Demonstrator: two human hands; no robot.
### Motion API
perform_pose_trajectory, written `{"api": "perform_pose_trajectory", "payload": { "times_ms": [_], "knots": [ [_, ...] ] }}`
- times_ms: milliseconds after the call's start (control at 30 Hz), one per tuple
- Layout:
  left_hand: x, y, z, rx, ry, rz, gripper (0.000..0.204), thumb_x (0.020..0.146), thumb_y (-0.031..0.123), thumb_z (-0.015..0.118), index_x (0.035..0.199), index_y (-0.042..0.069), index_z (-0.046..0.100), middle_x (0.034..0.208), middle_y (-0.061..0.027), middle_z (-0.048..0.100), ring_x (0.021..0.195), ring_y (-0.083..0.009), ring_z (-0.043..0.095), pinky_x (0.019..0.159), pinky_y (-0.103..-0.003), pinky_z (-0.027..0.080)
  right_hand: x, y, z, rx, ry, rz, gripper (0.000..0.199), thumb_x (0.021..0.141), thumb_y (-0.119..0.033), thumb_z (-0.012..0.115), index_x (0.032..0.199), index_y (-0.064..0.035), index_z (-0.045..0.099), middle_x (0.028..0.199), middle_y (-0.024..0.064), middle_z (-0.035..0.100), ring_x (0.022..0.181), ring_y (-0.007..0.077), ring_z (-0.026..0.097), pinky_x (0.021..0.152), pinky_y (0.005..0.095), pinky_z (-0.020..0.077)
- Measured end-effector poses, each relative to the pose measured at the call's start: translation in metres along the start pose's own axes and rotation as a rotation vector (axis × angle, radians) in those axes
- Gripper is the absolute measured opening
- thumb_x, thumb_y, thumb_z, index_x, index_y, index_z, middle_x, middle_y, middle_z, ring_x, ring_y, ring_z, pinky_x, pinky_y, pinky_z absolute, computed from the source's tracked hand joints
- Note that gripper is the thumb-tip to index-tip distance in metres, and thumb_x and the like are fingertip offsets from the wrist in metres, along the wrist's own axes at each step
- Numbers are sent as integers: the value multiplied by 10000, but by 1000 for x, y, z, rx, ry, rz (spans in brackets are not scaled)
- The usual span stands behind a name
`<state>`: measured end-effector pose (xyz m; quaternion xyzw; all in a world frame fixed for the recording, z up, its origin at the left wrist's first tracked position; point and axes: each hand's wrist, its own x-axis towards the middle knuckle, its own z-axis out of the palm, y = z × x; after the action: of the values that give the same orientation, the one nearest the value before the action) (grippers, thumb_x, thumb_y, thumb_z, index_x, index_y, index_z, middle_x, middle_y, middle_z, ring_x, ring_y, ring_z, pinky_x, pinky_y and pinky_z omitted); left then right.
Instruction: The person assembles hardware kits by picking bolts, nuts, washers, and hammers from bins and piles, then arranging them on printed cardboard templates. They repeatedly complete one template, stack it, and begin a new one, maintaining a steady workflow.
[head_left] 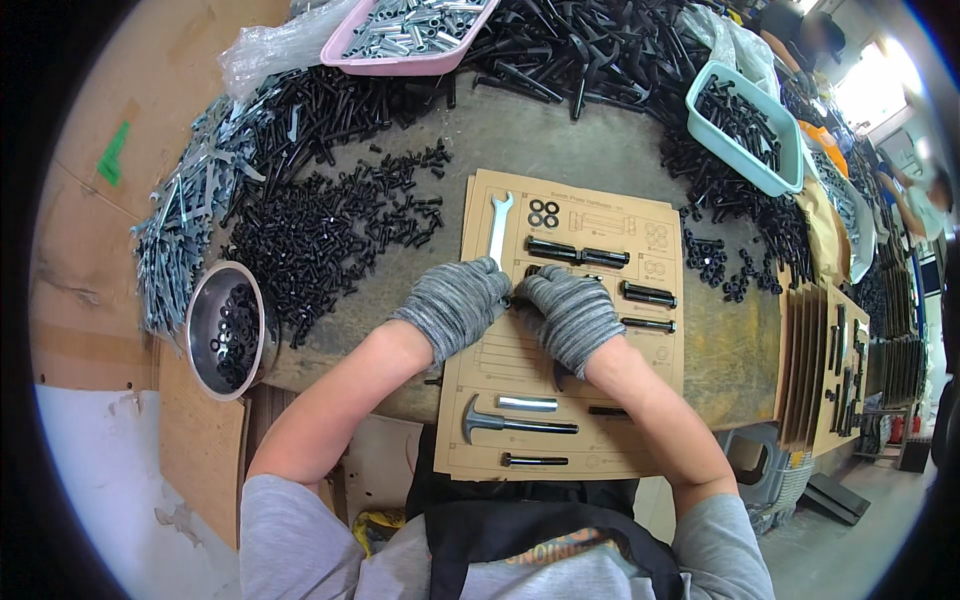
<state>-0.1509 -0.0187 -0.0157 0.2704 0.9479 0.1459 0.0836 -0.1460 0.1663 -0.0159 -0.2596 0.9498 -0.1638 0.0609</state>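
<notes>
A silver wrench [499, 225] is laid near the far-left corner of the cardboard sheet [470, 462], long axis toward the far edge, near end at the left hand [455, 308], closer than the right hand [570, 318]; both hands' fingers are curled, but whether anything is pinched cannot be told. Black rings [238, 335] are held in a steel bowl [203, 335] at the table's left edge [325, 350], silver tubes [415, 30] in a pink tray [400, 67], black bolts [740, 120] in a blue tray [727, 150].

Hands [455, 308] were gloved in matt knit cloth, board [466, 345] was matt cardboard, wrench [498, 230] was glossy metal, left bowl [203, 332] was shiny metal
</notes>
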Motion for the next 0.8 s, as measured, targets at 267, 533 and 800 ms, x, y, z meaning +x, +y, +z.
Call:
{"api": "perform_pose_trajectory", "payload": {
  "times_ms": [267,533,800],
  "knots": [
    [2,-1,3,-161,95,37,259,798,190,651,1039,96,638,997,-124,624,935,-332,602,822,-396,499,-2,10,11,-26,43,-72,185,820,-96,516,968,-43,615,907,181,618,847,332,630,731,429,511],
    [25,68,-31,-326,192,-8,176,794,115,651,941,19,641,834,-128,622,766,-254,623,713,-347,505,-156,197,-63,78,691,508,179,802,-103,660,975,-56,666,871,145,663,755,313,637,718,381,528],
    [160,194,35,-112,125,367,342,872,233,545,1178,84,585,1104,-123,594,980,-307,598,864,-413,475,-168,250,-67,-231,480,296,213,790,-247,668,961,-120,663,960,117,616,859,321,610,769,403,497]
  ]
}}
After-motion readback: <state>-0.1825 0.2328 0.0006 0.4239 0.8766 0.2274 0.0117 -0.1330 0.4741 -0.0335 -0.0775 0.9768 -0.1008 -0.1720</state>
